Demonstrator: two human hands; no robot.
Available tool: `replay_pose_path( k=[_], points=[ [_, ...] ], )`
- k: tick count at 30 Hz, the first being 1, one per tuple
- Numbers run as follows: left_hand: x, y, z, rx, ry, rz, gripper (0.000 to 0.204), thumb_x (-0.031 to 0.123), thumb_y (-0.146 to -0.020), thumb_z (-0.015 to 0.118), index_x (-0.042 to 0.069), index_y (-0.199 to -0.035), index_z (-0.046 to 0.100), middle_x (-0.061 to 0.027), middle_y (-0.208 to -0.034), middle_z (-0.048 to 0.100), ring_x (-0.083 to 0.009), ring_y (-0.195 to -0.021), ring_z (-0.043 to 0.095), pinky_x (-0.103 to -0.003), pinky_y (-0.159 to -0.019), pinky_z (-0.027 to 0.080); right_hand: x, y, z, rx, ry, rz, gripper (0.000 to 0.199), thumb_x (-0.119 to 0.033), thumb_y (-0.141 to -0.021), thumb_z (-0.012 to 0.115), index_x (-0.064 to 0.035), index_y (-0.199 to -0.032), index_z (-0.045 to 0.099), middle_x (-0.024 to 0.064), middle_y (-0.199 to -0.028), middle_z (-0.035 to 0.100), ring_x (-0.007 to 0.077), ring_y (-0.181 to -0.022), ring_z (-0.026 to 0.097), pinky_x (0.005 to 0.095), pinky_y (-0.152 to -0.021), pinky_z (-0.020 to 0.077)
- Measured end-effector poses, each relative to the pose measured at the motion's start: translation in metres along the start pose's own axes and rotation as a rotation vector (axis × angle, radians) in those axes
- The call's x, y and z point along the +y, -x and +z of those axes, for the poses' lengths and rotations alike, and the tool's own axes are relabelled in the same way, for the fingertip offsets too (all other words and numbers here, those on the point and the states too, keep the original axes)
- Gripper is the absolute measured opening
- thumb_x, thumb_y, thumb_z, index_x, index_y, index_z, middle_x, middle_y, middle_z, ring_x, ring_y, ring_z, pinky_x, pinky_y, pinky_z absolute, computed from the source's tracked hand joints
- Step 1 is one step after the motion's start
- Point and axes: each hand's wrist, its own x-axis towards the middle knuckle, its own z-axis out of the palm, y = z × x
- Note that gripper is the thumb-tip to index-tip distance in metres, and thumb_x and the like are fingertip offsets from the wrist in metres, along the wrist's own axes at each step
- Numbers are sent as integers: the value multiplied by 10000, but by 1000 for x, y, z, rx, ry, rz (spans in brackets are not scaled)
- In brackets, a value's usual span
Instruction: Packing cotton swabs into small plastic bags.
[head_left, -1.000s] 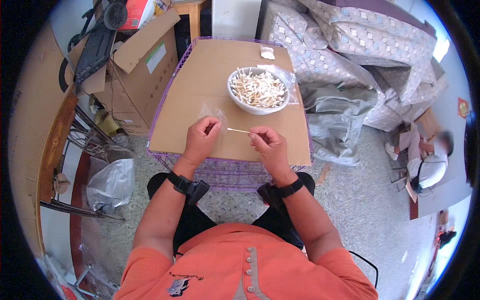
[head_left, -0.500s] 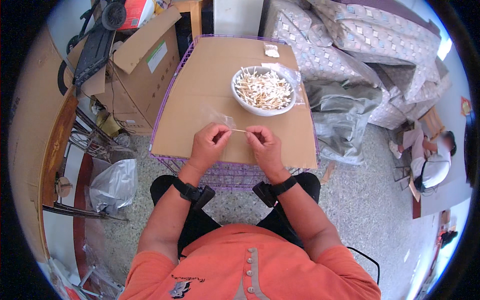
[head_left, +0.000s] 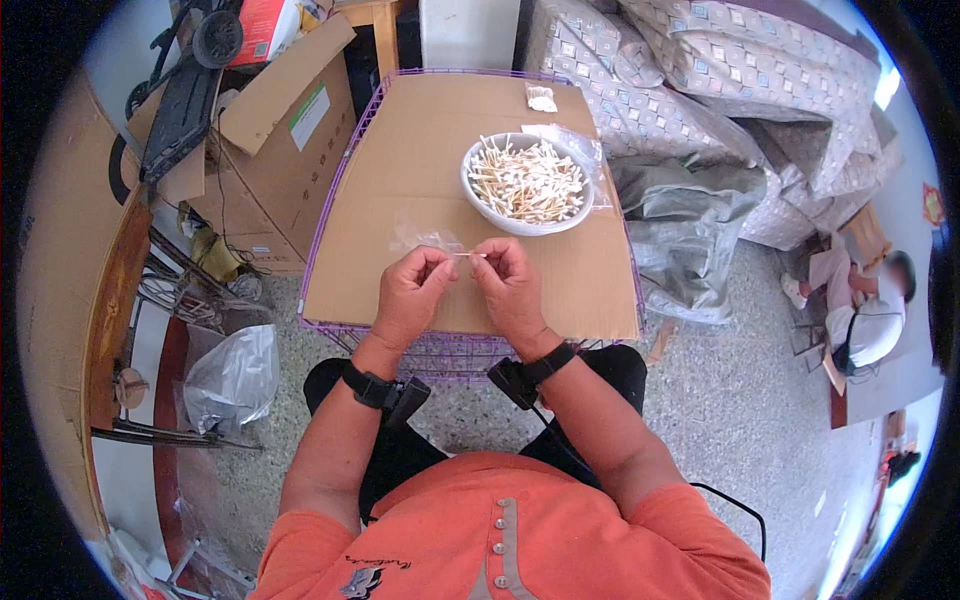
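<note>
1 cotton swab [head_left: 467, 254] is held level above the near part of the cardboard-topped surface [head_left: 370, 180], pinched at its right end by the right hand [head_left: 512, 285], whose thumb and fingers are brought narrowly together. Its left end is set against the fingertips of the left hand [head_left: 410, 290]; whether it is gripped there cannot be told. The left fingers are also closed to a narrow pinch, at the near edge of a clear plastic bag [head_left: 418, 234], which is spread just beyond them. Only a small gap is left between the 2 hands, and a black strap [head_left: 370, 388] is worn on each wrist.

Beyond the right hand, a pale bowl [head_left: 520, 224] is seated on the surface, heaped with loose swabs [head_left: 525, 178] pointed in many directions. Another clear bag [head_left: 575, 142] is partly hidden behind the bowl. Near the far edge, a small white bundle [head_left: 540, 98] is placed. The cardboard is bordered by purple wire mesh [head_left: 335, 190].

To the left, an open carton [head_left: 265, 190] can be seen; to the right, a grey plastic sheet [head_left: 685, 235] is crumpled beside patterned cushions [head_left: 750, 65]. Farther right, 1 seated person [head_left: 868, 325] is seen.
</note>
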Motion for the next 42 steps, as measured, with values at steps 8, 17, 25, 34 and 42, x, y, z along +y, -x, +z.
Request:
replay_pose_path(
  k=[8, 17, 25, 34, 42],
  points=[
    [2, -2, 1, 40, 50, -37, 89, 122, -945, 611, 34, -936, 621, 30, -769, 621, -23, -656, 524, -185, -595, 431, -12, 3, 4, 66, -201, 10, 77, -93, -948, 612, -69, -1008, 570, -40, -826, 570, 41, -713, 536, 198, -619, 448],
    [0, 1, 0, -23, -39, -7, 100, 119, -928, 641, 19, -916, 641, 48, -741, 585, -24, -664, 506, -191, -595, 424, -12, 3, -1, -56, 338, -168, 81, -64, -911, 638, -36, -986, 626, 35, -895, 629, 107, -758, 589, 251, -674, 486],
    [10, -8, -3, 28, 144, -110, 87, 119, -933, 634, 37, -924, 659, 63, -719, 551, -6, -616, 434, -186, -539, 357, -25, 0, 2, -102, 337, -267, 207, -54, -896, 586, -48, -1097, 638, 136, -938, 586, 271, -864, 600, 351, -747, 485],
    [44, -38, -37, 101, 717, -247, 104, 148, -939, 627, 46, -922, 631, 43, -633, 459, -56, -542, 407, -217, -515, 351, -17, 1, -2, -73, 291, -228, 154, -67, -920, 555, -19, -1050, 623, 115, -927, 568, 221, -835, 570, 321, -729, 462],
    [51, -73, -54, 131, 173, -179, 113, 164, -911, 646, 53, -904, 630, 49, -668, 506, -41, -552, 431, -219, -467, 329, -14, -1, -8, -88, 294, -221, 141, -45, -927, 553, -23, -1025, 652, 67, -919, 608, 149, -776, 575, 271, -683, 458]
  ],
)
